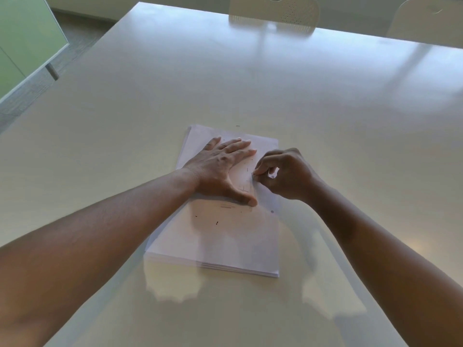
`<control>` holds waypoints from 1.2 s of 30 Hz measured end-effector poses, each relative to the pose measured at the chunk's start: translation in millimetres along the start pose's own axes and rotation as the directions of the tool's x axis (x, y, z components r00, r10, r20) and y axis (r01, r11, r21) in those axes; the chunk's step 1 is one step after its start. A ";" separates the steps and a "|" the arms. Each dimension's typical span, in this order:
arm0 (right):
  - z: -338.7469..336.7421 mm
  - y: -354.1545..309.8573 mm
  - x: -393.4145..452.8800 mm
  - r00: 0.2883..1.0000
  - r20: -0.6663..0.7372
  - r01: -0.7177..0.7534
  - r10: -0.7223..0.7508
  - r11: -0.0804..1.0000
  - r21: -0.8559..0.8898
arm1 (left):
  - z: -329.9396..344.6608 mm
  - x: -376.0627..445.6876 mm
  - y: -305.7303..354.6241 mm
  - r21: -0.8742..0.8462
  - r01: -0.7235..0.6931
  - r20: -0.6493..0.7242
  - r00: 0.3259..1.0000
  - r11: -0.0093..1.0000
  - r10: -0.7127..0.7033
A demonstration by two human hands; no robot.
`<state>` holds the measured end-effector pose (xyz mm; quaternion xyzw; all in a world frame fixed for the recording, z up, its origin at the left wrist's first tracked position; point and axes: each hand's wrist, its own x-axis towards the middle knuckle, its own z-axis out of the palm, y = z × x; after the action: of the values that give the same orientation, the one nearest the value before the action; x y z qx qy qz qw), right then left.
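"So, where does that thick rectangular stack of white paper sheets (225, 246) lie?"

"Flat on the glossy cream tabletop (225, 83), its long side running away from the person and its near corner fanned a little, so the sheet edges show. The top sheet carries a few small dark marks (217, 223) on its near half."

"And the hands?"

"The left hand (220, 169) lies palm down on the far half of the stack, with straight fingers spread and the thumb (246, 199) stretched out toward the middle of the sheet. It presses; it grips nothing. The right hand (285, 174) sits over the stack's right edge, just beside the left one. Its fingers are curled in, and thumb and forefinger pinch a tiny grey bit (253, 174) against the top sheet."

"What is that bit?"

"Too small to tell."

"Anything else around the stack?"

"Well beyond its far end, past the tabletop's edge, stands a pale chair back with a perforated panel (274, 15), and a second pale chair back (426, 21) stands to the right of it. Far off to the stack's left there is a green panel in a white frame (25, 41), standing on the floor."
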<state>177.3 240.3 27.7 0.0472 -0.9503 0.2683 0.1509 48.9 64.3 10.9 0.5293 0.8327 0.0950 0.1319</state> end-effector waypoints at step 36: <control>-3.0 -10.9 -1.6 0.985 0.146 0.083 -0.088 0.996 0.040 | 0.2 -1.3 2.0 -0.013 0.003 -0.013 1.000 1.000 -0.003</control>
<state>181.4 232.6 35.0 0.1102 -0.9512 0.2736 0.0905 51.2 64.0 11.5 0.5265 0.8338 0.1036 0.1298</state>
